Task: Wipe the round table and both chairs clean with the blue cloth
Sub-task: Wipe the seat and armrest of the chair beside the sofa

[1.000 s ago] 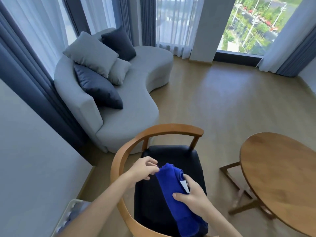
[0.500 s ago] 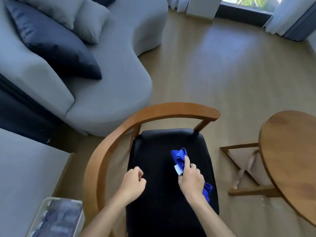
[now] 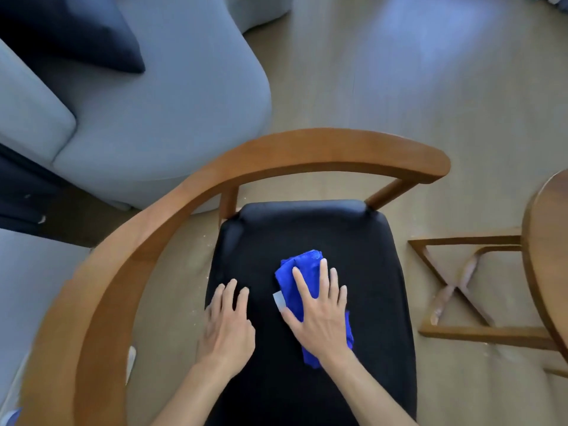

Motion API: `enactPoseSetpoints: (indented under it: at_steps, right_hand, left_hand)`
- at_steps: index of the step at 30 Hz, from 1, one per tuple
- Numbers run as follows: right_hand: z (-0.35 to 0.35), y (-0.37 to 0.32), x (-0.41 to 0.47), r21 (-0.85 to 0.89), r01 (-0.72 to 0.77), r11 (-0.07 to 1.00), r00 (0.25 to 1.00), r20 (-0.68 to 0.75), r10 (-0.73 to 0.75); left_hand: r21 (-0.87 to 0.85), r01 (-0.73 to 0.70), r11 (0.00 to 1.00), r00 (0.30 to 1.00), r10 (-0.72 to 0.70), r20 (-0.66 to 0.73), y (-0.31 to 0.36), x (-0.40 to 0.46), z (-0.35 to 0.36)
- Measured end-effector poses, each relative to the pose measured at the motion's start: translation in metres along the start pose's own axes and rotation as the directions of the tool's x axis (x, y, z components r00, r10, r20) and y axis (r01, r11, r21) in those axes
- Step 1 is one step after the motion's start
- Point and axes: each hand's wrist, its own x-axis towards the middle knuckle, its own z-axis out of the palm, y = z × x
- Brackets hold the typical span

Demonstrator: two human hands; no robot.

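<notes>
A wooden chair (image 3: 307,149) with a curved backrest and a black seat cushion (image 3: 307,229) fills the middle of the view. The folded blue cloth (image 3: 302,267) lies on the seat, a white tag showing at its left edge. My right hand (image 3: 319,315) presses flat on the cloth with straight, spread fingers. My left hand (image 3: 227,324) rests flat on the bare seat to the left of the cloth. The round wooden table (image 3: 547,265) shows only its left edge at the right side of the view.
A grey sofa (image 3: 159,103) with a dark cushion (image 3: 76,29) stands behind the chair at the upper left. The table's wooden cross base (image 3: 455,290) sits on the floor right of the chair. A pale surface (image 3: 27,296) lies at the left.
The view has tilted down and closer to the chair. My right hand has flattened onto the cloth on the seat. My left hand has opened and come to rest on the seat.
</notes>
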Motion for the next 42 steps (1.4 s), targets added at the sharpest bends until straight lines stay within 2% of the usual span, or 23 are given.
enactPoseSetpoints:
  at_steps: [2, 4, 6, 11, 14, 17, 19, 21, 24, 27, 29, 31, 33, 35, 38, 39, 40, 42]
  right_hand:
    - [0.014, -0.005, 0.004, 0.003, -0.017, 1.0, 0.999, -0.05, 0.017]
    - [0.025, -0.005, 0.005, 0.011, -0.018, 1.0, 0.99, -0.136, 0.02]
    - [0.03, -0.003, 0.005, 0.002, 0.0, 1.0, 0.986, -0.164, 0.001]
    - [0.041, 0.005, 0.004, -0.044, 0.089, 0.995, 0.965, -0.242, -0.097]
    - [0.042, 0.023, 0.002, -0.067, 0.223, 0.973, 0.925, -0.299, -0.233]
    - [0.033, 0.075, -0.005, -0.121, 0.369, 0.921, 0.863, -0.324, -0.388]
    - [0.021, 0.115, 0.007, -0.13, 0.277, 0.952, 0.875, -0.375, -0.305]
    - [0.014, 0.138, 0.031, -0.078, 0.049, 0.996, 0.895, -0.438, -0.079]
    - [0.02, 0.124, 0.052, 0.001, -0.21, 0.978, 0.854, -0.487, 0.184]
    - [0.016, 0.09, 0.076, 0.143, -0.321, 0.936, 0.788, -0.509, 0.348]
    - [0.009, 0.045, 0.106, 0.241, -0.304, 0.922, 0.774, -0.501, 0.387]
    - [0.009, -0.018, 0.131, 0.217, -0.113, 0.97, 0.843, -0.496, 0.209]
    - [0.018, -0.071, 0.137, 0.099, 0.148, 0.984, 0.876, -0.476, -0.084]
    - [0.024, -0.085, 0.137, 0.06, 0.329, 0.942, 0.857, -0.438, -0.272]
    - [0.013, -0.039, 0.143, -0.017, 0.534, 0.845, 0.781, -0.371, -0.502]
    - [0.007, -0.012, 0.147, -0.047, 0.532, 0.846, 0.782, -0.356, -0.511]
    - [0.001, 0.02, 0.152, -0.055, 0.473, 0.879, 0.809, -0.368, -0.458]
    - [-0.011, 0.093, 0.156, -0.023, 0.253, 0.967, 0.862, -0.448, -0.236]
  left_hand:
    - [0.023, -0.093, 0.995, 0.994, 0.094, -0.05, -0.005, 0.01, 0.018]
    - [0.047, -0.136, 0.99, 0.987, 0.14, -0.084, -0.004, 0.016, 0.032]
    - [0.101, -0.185, 0.977, 0.972, 0.198, -0.131, 0.001, 0.019, 0.04]
    - [0.167, -0.143, 0.975, 0.986, 0.155, -0.056, 0.003, 0.022, 0.065]
    - [0.175, -0.138, 0.975, 0.985, 0.153, -0.075, 0.003, 0.023, 0.072]
    - [0.183, -0.141, 0.973, 0.985, 0.156, -0.07, 0.003, 0.023, 0.075]
    - [0.185, -0.143, 0.972, 0.984, 0.161, -0.082, 0.002, 0.024, 0.077]
    - [0.174, -0.14, 0.975, 0.983, 0.158, -0.092, 0.002, 0.025, 0.079]
    - [0.188, -0.16, 0.969, 0.976, 0.184, -0.117, 0.001, 0.027, 0.083]
    - [0.191, -0.168, 0.967, 0.972, 0.195, -0.134, -0.001, 0.029, 0.085]
    - [0.19, -0.168, 0.967, 0.97, 0.197, -0.142, -0.001, 0.028, 0.087]
    - [0.192, -0.161, 0.968, 0.971, 0.19, -0.143, 0.0, 0.028, 0.089]
    - [0.212, -0.148, 0.966, 0.978, 0.175, -0.114, 0.0, 0.029, 0.09]
    - [0.22, -0.138, 0.966, 0.981, 0.164, -0.106, -0.002, 0.029, 0.09]
    - [0.201, -0.137, 0.97, 0.976, 0.167, -0.142, -0.003, 0.029, 0.088]
    - [0.192, -0.142, 0.971, 0.974, 0.172, -0.15, -0.003, 0.029, 0.087]
    - [0.185, -0.147, 0.972, 0.971, 0.177, -0.158, -0.002, 0.029, 0.087]
    - [0.189, -0.15, 0.97, 0.969, 0.182, -0.166, -0.001, 0.029, 0.087]
